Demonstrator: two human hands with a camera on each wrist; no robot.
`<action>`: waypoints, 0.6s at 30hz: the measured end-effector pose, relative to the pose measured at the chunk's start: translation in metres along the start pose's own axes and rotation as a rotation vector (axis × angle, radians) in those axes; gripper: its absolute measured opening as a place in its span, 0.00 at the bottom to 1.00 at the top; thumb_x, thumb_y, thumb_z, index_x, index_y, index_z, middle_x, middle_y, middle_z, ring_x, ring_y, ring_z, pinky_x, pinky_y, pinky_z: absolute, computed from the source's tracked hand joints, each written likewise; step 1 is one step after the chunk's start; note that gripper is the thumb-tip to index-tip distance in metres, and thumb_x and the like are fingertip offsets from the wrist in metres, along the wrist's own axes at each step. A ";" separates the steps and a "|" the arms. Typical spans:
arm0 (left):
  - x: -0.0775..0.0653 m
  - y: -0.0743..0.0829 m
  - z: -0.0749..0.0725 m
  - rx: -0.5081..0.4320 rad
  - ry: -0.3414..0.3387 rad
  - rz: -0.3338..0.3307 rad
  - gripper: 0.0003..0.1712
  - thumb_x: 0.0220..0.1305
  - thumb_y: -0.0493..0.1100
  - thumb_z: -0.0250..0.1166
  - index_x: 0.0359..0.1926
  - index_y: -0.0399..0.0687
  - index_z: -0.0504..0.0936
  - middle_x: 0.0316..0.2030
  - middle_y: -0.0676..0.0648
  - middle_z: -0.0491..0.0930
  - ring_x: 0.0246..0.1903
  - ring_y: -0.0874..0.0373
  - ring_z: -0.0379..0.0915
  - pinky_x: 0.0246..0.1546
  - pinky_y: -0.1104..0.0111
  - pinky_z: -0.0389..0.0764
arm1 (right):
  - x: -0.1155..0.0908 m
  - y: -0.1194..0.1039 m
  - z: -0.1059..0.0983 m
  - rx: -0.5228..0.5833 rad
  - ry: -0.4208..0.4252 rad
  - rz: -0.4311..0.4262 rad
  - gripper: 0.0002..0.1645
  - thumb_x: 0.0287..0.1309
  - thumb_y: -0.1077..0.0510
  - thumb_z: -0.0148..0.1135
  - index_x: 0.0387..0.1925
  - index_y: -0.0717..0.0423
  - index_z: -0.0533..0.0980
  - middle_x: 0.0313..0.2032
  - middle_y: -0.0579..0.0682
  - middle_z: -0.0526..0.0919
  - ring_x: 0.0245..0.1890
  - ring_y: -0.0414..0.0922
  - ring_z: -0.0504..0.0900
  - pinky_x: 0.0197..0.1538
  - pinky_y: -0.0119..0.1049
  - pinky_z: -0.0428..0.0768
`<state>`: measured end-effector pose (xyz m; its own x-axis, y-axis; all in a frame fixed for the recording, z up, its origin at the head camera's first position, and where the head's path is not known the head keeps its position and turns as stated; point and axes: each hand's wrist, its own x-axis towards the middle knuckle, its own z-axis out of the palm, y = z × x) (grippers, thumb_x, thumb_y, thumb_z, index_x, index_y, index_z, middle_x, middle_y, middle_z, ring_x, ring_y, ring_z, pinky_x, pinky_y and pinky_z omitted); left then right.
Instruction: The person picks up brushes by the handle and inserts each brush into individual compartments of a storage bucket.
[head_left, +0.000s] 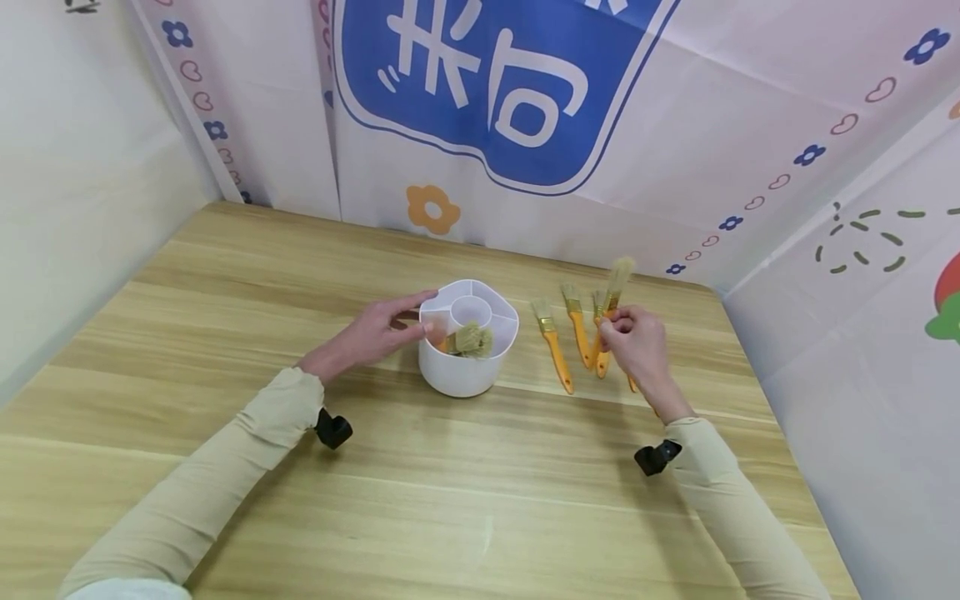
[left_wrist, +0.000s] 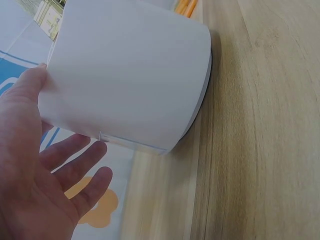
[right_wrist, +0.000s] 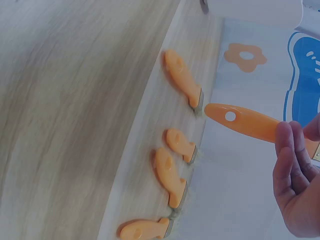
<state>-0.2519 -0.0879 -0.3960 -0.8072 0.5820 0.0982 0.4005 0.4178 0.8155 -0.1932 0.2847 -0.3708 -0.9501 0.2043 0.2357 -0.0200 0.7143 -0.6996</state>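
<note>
A white round divided organizer (head_left: 459, 375) stands mid-table, with brush bristles (head_left: 474, 340) poking from its front compartment. My left hand (head_left: 378, 333) is at its left side, thumb and forefinger touching near the rim; in the left wrist view the other fingers (left_wrist: 82, 165) stretch out beside the wall. My right hand (head_left: 636, 340) pinches a paintbrush by its orange handle (right_wrist: 250, 122), bristles (head_left: 621, 271) pointing up and away from me. Below it, several paintbrushes lie on the table, among them a left one (head_left: 558, 362) and a middle one (head_left: 579, 329).
The wooden table (head_left: 405, 500) meets a printed white backdrop (head_left: 285, 133) at its far edge, with white side panels left and right. Black wrist cameras sit on both sleeves, the left one (head_left: 333, 429) and the right one (head_left: 657, 457).
</note>
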 end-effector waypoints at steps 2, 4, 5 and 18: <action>0.000 0.000 0.000 0.001 0.001 0.007 0.33 0.67 0.51 0.56 0.70 0.53 0.59 0.64 0.36 0.67 0.56 0.44 0.73 0.54 0.55 0.77 | 0.000 -0.002 0.001 0.004 0.001 -0.003 0.11 0.57 0.57 0.57 0.34 0.64 0.75 0.24 0.60 0.85 0.19 0.47 0.83 0.19 0.28 0.76; 0.000 0.000 0.000 0.000 0.002 0.011 0.33 0.67 0.50 0.56 0.70 0.52 0.59 0.64 0.36 0.67 0.56 0.43 0.73 0.54 0.55 0.77 | -0.001 -0.004 0.002 0.003 0.002 -0.010 0.11 0.57 0.57 0.57 0.34 0.64 0.75 0.23 0.59 0.85 0.18 0.42 0.82 0.19 0.28 0.75; 0.000 0.000 0.000 -0.003 0.002 0.012 0.33 0.67 0.50 0.56 0.70 0.52 0.59 0.64 0.36 0.67 0.56 0.43 0.73 0.54 0.55 0.77 | -0.001 -0.005 0.002 0.005 0.002 -0.016 0.11 0.57 0.57 0.57 0.34 0.64 0.76 0.23 0.59 0.85 0.17 0.40 0.81 0.20 0.27 0.75; 0.001 0.000 0.001 -0.019 0.000 0.000 0.33 0.67 0.48 0.57 0.70 0.52 0.59 0.64 0.35 0.66 0.57 0.43 0.73 0.54 0.55 0.78 | -0.002 -0.016 0.008 0.071 -0.010 -0.028 0.11 0.57 0.58 0.57 0.34 0.65 0.75 0.23 0.59 0.84 0.18 0.46 0.82 0.24 0.28 0.80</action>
<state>-0.2526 -0.0868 -0.3963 -0.8072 0.5822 0.0975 0.3916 0.4045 0.8264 -0.1937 0.2677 -0.3659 -0.9520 0.1774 0.2495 -0.0686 0.6706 -0.7387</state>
